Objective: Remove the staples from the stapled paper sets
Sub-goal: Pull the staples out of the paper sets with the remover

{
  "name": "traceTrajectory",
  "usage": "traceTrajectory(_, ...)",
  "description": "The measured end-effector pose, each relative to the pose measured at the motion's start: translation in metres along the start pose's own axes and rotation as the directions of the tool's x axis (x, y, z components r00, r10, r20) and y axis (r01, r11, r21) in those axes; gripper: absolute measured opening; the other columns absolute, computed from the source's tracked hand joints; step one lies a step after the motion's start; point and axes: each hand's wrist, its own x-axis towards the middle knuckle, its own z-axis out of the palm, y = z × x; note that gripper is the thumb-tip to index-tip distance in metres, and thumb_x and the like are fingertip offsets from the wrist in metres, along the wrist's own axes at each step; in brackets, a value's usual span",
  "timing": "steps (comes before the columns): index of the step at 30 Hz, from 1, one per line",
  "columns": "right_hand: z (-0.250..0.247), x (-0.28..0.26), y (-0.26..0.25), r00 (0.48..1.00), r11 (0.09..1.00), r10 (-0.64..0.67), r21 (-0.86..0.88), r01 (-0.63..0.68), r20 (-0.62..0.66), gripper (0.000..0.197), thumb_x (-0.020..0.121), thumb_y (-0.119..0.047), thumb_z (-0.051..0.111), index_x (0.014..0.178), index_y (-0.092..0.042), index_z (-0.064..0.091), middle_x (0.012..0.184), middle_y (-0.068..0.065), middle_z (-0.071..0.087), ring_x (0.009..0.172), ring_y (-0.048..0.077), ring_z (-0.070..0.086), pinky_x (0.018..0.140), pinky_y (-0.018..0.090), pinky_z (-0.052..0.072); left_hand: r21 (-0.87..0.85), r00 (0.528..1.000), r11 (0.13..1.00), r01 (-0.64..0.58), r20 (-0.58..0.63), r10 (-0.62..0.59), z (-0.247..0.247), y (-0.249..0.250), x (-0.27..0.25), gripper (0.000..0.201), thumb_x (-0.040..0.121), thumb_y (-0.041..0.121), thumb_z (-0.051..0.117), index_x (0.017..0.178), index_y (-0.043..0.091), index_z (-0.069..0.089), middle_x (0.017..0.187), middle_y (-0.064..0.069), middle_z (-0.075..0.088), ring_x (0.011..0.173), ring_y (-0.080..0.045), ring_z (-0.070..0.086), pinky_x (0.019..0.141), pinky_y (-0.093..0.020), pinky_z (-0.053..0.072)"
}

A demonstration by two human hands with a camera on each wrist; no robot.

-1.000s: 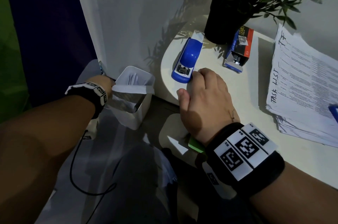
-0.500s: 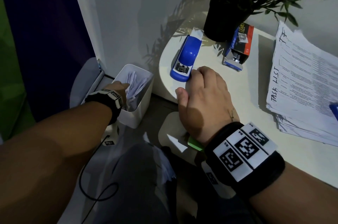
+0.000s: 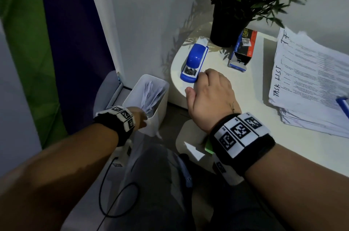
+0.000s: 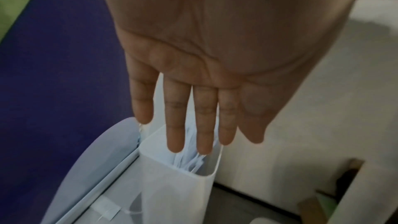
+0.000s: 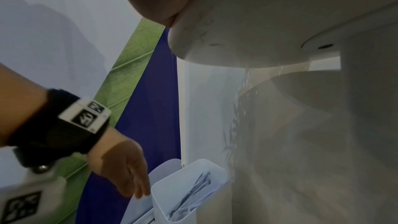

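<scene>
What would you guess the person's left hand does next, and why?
Probably it lifts back to the table for another set from the paper stack. The left hand hangs with straight fingers, holding nothing, over the white bin, which already holds papers.

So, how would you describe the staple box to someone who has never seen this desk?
Find the white desk with a dark potted plant at its back. The staple box lies just right of the pot, between it and the paper stack. It is a small red and black carton with a blue open end, unlike the bigger, rounded blue stapler left of the pot.
</scene>
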Motion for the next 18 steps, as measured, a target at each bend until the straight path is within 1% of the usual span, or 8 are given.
traceTrajectory(1, -0.001, -0.001, 0.000, 1.000, 1.000, -0.003, -0.004, 0.003, 0.012, 0.063, 0.083, -0.043, 0.020, 0.113, -0.001, 0.057, 0.114, 0.020, 0.055, 0.105, 0.037, 0.051, 0.096, 0.046, 0.041, -0.032, 0.996, 0.998, -0.053, -0.070, 0.051, -0.008, 0.003, -0.009, 0.039, 0.095, 0.032, 0.048, 0.132, 0.020, 0.053, 0.138, -0.003, 0.049, 0.125, -0.022, 0.047, 0.101, -0.026, 0.034)
traceTrajectory(4, -0.007, -0.002, 0.001, 0.998, 1.000, -0.002, 0.015, 0.001, 0.062, 0.058, 0.088, -0.043, 0.024, 0.121, -0.005, 0.053, 0.122, 0.016, 0.052, 0.114, 0.032, 0.046, 0.102, 0.044, 0.035, -0.082, 0.973, 0.986, -0.146, -0.192, 0.128, -0.029, 0.011, -0.045, 0.037, 0.096, 0.030, 0.047, 0.130, 0.021, 0.055, 0.132, -0.002, 0.055, 0.120, -0.022, 0.050, 0.098, -0.028, 0.038)
traceTrajectory(7, -0.016, -0.003, 0.007, 0.995, 0.994, -0.017, 0.112, 0.006, 0.095, 0.046, 0.095, -0.039, 0.038, 0.127, -0.008, 0.050, 0.132, 0.011, 0.048, 0.122, 0.027, 0.041, 0.106, 0.037, 0.031, -0.068, 0.943, 0.980, -0.187, -0.292, 0.160, -0.053, 0.023, -0.086, 0.034, 0.094, 0.031, 0.048, 0.126, 0.023, 0.058, 0.125, -0.002, 0.060, 0.115, -0.020, 0.053, 0.095, -0.029, 0.040)
traceTrajectory(9, -0.026, -0.008, 0.014, 0.994, 0.981, -0.013, 0.194, -0.009, 0.111, 0.042, 0.094, -0.035, 0.045, 0.129, -0.011, 0.051, 0.134, 0.008, 0.048, 0.124, 0.025, 0.041, 0.105, 0.033, 0.032, -0.086, 0.943, 0.977, -0.193, -0.292, 0.161, -0.065, 0.030, -0.105, 0.030, 0.094, 0.033, 0.050, 0.113, 0.019, 0.066, 0.114, -0.004, 0.065, 0.104, -0.019, 0.058, 0.091, -0.029, 0.044)
traceTrajectory(10, -0.032, -0.011, 0.018, 0.994, 0.980, 0.001, 0.200, -0.023, 0.109, 0.043, 0.093, -0.035, 0.047, 0.129, -0.013, 0.051, 0.136, 0.007, 0.047, 0.126, 0.024, 0.040, 0.107, 0.034, 0.032, -0.129, 0.952, 0.971, -0.201, -0.257, 0.163, -0.071, 0.035, -0.114, 0.029, 0.093, 0.033, 0.051, 0.106, 0.015, 0.069, 0.107, -0.005, 0.068, 0.098, -0.020, 0.061, 0.089, -0.030, 0.047)
traceTrajectory(13, -0.055, -0.022, 0.042, 0.992, 0.990, 0.098, 0.090, -0.106, 0.084, 0.050, 0.089, -0.043, 0.049, 0.132, -0.019, 0.050, 0.143, 0.003, 0.040, 0.133, 0.024, 0.032, 0.111, 0.043, 0.027, -0.358, 0.964, 0.896, -0.264, -0.125, 0.234, -0.087, 0.061, -0.148, 0.030, 0.091, 0.034, 0.056, 0.089, 0.007, 0.070, 0.091, -0.008, 0.072, 0.081, -0.021, 0.068, 0.081, -0.031, 0.052)
traceTrajectory(15, -0.078, -0.031, 0.071, 0.977, 0.977, 0.205, 0.050, -0.207, 0.056, 0.052, 0.085, -0.047, 0.050, 0.132, -0.022, 0.051, 0.143, 0.003, 0.039, 0.132, 0.027, 0.032, 0.110, 0.046, 0.027, -0.360, 0.934, 0.862, -0.356, -0.166, 0.316, -0.099, 0.084, -0.166, 0.026, 0.090, 0.033, 0.058, 0.082, 0.011, 0.068, 0.078, -0.002, 0.071, 0.070, -0.013, 0.065, 0.075, -0.026, 0.051)
traceTrajectory(18, -0.113, -0.047, 0.130, 0.912, 0.912, 0.411, 0.008, -0.411, 0.021, 0.051, 0.085, -0.045, 0.053, 0.131, -0.021, 0.051, 0.140, 0.008, 0.041, 0.128, 0.033, 0.037, 0.106, 0.048, 0.033, -0.341, 0.835, 0.781, -0.522, -0.393, 0.386, -0.117, 0.128, -0.187, 0.013, 0.088, 0.029, 0.062, 0.085, 0.019, 0.068, 0.071, 0.007, 0.068, 0.061, -0.002, 0.061, 0.067, -0.017, 0.049)
